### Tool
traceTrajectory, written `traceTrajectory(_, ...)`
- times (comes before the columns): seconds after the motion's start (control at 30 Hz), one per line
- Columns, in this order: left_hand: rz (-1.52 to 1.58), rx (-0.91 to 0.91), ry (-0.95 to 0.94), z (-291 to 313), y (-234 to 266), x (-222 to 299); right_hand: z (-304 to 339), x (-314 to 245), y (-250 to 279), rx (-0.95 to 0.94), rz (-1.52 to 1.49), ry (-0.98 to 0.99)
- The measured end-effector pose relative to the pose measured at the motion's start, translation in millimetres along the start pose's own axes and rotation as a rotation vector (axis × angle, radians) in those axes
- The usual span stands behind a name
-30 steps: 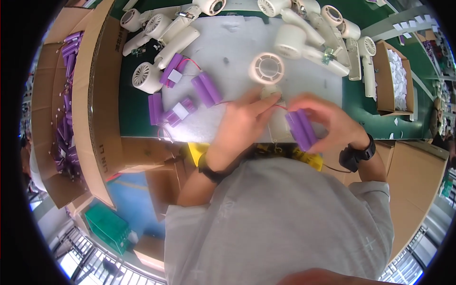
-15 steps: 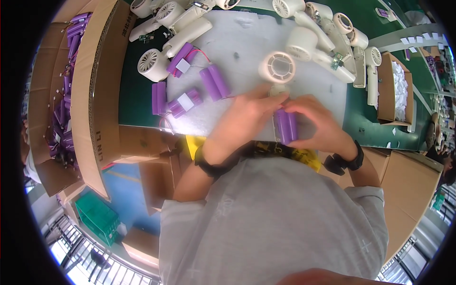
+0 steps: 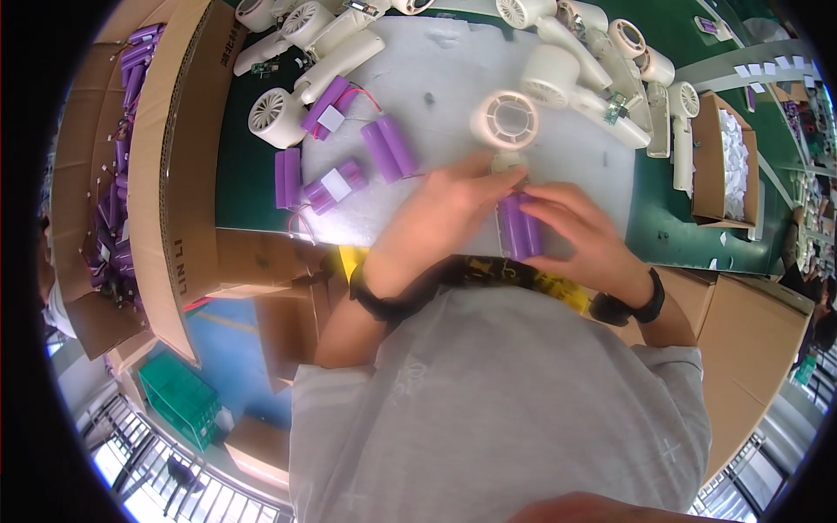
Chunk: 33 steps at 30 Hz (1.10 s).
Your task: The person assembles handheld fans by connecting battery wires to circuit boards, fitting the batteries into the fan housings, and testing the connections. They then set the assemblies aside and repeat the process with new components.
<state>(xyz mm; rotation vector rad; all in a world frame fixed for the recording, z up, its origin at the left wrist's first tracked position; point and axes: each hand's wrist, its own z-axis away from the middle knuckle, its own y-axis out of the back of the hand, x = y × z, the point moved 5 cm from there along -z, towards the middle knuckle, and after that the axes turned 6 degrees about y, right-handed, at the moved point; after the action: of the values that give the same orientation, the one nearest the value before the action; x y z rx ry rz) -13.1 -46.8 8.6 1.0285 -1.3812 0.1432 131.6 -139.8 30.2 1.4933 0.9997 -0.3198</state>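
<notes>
A white handheld fan housing [image 3: 506,120] lies in front of me, its round head pointing away. A purple two-cell battery pack [image 3: 520,228] sits in or on its handle, at the end near me. My left hand [image 3: 445,209] is closed at the handle's neck, fingertips pinched there and covering what they touch. My right hand [image 3: 582,228] curves around the battery pack from the right; its fingers reach the pack's top and its thumb the lower end. Left of my hands lie several loose packs with wires, one purple battery pack [image 3: 389,148] being nearest.
White fan housings [image 3: 551,77] crowd the far side, with a green circuit board [image 3: 615,108] on one. A cardboard box [image 3: 179,174] stands left, beside more purple packs [image 3: 113,209]. At right, a small carton [image 3: 708,166] holds white pieces. A grey mat [image 3: 453,78] covers the table.
My right fingers have closed in slightly toward the top of the battery pack. My left hand stays at the handle's neck. The whole view has shifted a little.
</notes>
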Motion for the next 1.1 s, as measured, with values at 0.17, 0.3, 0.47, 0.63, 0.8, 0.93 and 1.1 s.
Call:
traceTrajectory(0.17, -0.001, -0.044, 0.014, -1.2, 4.5, 2.7, 2.9, -2.0, -0.9, 0.044, 0.109, 0.078)
traceTrajectory(0.3, 0.022, -0.041, 0.007, -0.8, 3.8, 0.7, 3.7, -2.7, -3.2, 0.048, 0.163, 0.103)
traceTrajectory(0.47, 0.067, -0.020, 0.040, 0.2, 3.1, -0.4, 2.4, -4.6, -5.0, 0.064, 0.154, 0.021)
traceTrajectory(0.63, 0.106, -0.048, 0.113, -1.7, 5.3, 2.5, 3.2, -6.8, -9.6, 0.076, 0.155, -0.086)
traceTrajectory(0.8, 0.171, -0.105, 0.170, -3.2, 5.8, -2.7, -1.1, -7.1, -7.9, 0.088, 0.109, -0.139)
traceTrajectory(0.93, 0.184, -0.127, 0.234, -3.8, 4.0, -6.5, -8.3, -7.1, -7.6, 0.065, 0.094, -0.182)
traceTrajectory(1.1, 0.143, -0.117, 0.256, -5.9, 5.1, -7.6, -18.6, -1.6, -9.5, 0.048, 0.069, -0.155)
